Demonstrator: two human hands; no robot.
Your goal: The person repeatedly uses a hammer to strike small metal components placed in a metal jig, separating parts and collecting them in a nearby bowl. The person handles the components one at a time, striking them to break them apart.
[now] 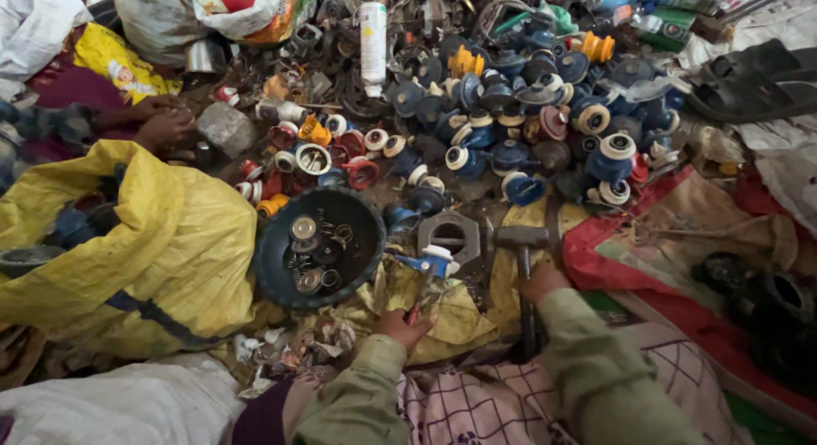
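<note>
My right hand (542, 283) is closed around the handle of a hammer (521, 238), whose dark head lies just right of a grey metal block with a hole (448, 234). A small blue and white plastic part (435, 261) rests against the block's near edge. My left hand (402, 328) sits lower on crumpled yellow sheeting (459, 313) and pinches a thin tool with a reddish grip (415, 309) that points up toward the blue part. Both arms wear olive sleeves.
A round black bowl (319, 245) with several metal rings and springs sits left of the block. A heap of blue, white, red and orange parts (511, 122) fills the far ground. Another person's hands (162, 122) are by a stone (225, 126). Sandals (749, 83) lie far right.
</note>
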